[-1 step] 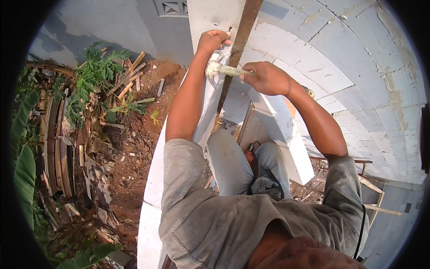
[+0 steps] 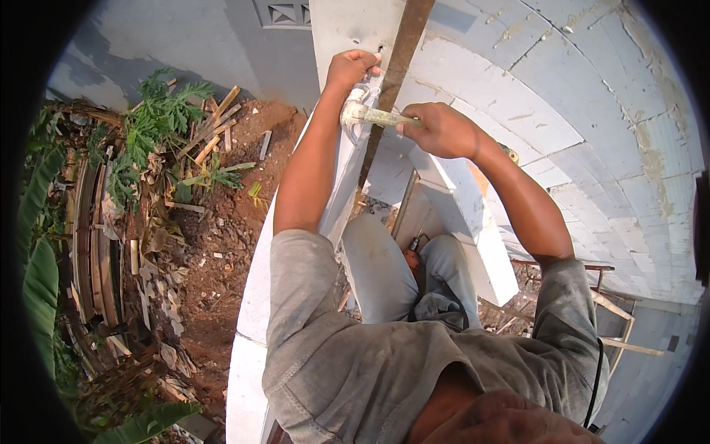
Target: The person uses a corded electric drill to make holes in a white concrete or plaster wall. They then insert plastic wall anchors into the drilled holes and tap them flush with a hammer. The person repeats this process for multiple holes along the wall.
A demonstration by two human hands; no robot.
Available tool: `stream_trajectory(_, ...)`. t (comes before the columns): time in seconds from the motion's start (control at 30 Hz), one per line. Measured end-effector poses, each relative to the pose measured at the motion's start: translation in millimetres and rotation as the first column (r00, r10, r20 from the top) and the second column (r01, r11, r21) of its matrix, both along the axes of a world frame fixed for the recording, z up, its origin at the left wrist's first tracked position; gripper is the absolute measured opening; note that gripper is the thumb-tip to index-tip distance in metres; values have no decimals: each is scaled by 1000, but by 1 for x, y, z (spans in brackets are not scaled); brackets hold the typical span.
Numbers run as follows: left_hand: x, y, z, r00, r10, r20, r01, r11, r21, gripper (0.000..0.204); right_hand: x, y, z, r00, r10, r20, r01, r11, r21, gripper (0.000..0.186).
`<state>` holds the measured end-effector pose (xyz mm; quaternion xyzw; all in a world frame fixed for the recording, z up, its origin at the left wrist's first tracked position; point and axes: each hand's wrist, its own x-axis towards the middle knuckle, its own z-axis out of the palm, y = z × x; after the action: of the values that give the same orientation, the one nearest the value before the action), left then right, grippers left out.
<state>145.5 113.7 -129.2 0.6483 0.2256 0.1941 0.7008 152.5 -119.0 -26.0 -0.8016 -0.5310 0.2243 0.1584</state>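
Currently the claw hammer (image 2: 373, 115) sits with its pale-spattered head just beside the left wrist, above the white ledge. Its handle is wrapped by the right hand (image 2: 444, 130), fingers curled closed around the end. The left hand (image 2: 350, 69) is at the white panel (image 2: 356, 21), fingers bent near a small dark hole (image 2: 380, 49); whether they pinch anything, I cannot tell. Beside the panel runs a brown beam (image 2: 410, 33); rightward stands a pale block wall (image 2: 532, 96).
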Motion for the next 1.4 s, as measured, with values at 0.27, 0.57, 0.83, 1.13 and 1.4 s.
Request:
stream_trajectory(0.27, -5, 31, -2, 959, -258, -118, 266, 962, 61, 31, -3, 9, 4, 999, 5, 47, -4, 1000, -31, 34)
stream_trajectory(0.57, -3, 12, 8, 990, -124, -69, 119, 991, -66, 29, 12, 24, 16, 996, -46, 81, 55, 991, -120, 34)
stream_trajectory(0.83, 4, 18, 3, 988, -124, -91, 117, 990, -77, 29, 17, 22, 11, 997, 72, -31, -76, 984, -162, 34)
stream_trajectory(1.13, 2, 15, 8, 989, -94, -117, 88, 995, -57, 26, 23, 26, 6, 1000, 28, 12, -26, 987, -158, 34)
stream_trajectory(1.4, 5, 19, 2, 985, -91, -145, 90, 996, -14, 26, 29, 19, 0, 981, 158, -115, -172, 977, -128, 34)
